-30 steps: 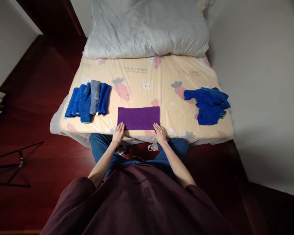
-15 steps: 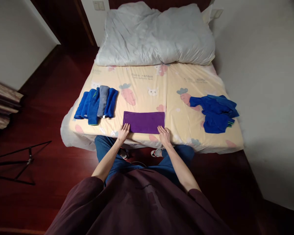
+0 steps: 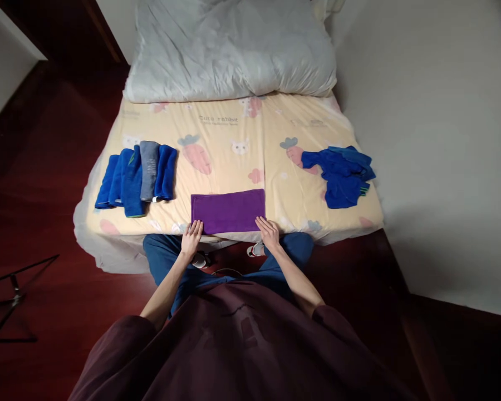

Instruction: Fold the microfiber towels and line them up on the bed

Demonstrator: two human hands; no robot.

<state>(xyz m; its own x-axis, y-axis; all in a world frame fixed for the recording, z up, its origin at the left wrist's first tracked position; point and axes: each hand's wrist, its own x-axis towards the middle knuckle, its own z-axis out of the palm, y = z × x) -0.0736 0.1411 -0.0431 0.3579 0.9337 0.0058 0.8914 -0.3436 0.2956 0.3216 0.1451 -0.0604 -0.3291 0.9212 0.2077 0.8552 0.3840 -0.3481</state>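
A folded purple towel [image 3: 229, 211] lies flat along the near edge of the bed. My left hand [image 3: 191, 238] rests at its near left corner, fingers stretched over the cloth. At the near right corner, my right hand [image 3: 269, 234] lies with its fingers extended on the towel. Both thumbs are hard to make out. To the left sits a row of folded blue towels [image 3: 132, 186] with a folded grey towel [image 3: 149, 170] among them. A crumpled pile of blue cloth [image 3: 342, 181] is on the right side of the bed.
The bed [image 3: 217, 161] has a yellow sheet printed with carrots and rabbits. A bulky pale quilt [image 3: 234, 50] lies across its far end. Black stand legs [image 3: 14, 301] are on the floor at left. A wall [image 3: 421, 167] rises along the right side.
The camera view has shifted, so the bed and its contents appear further left. Both hands remain at the purple towel's near corners, and the towel now looks slightly slanted.
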